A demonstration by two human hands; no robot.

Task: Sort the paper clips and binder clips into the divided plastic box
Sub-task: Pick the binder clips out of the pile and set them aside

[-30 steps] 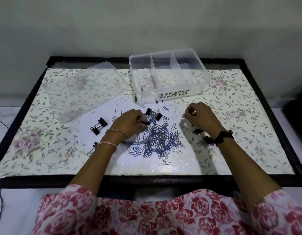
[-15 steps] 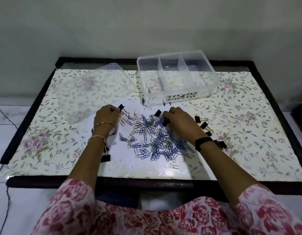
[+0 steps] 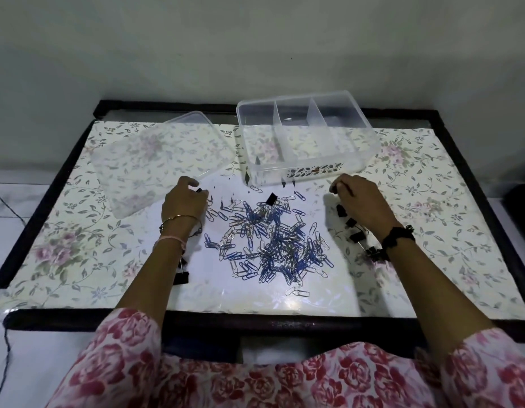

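Between the two hands, on the glossy floral tabletop, lies a tangled heap of blue and silver wire paper clips. At its far left the left hand pinches a small black binder clip — fingers curled tight. The right hand is curled too; whether it holds anything I cannot tell. More black binder clips sit beside its wrist. Farther back stands the clear divided plastic box — its flat translucent lid lying to the left.

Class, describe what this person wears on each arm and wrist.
Both arms wear short white sleeves printed with red roses. The left hand has a thin gold bangle and a pink band at its wrist; the right hand has a black wristband.
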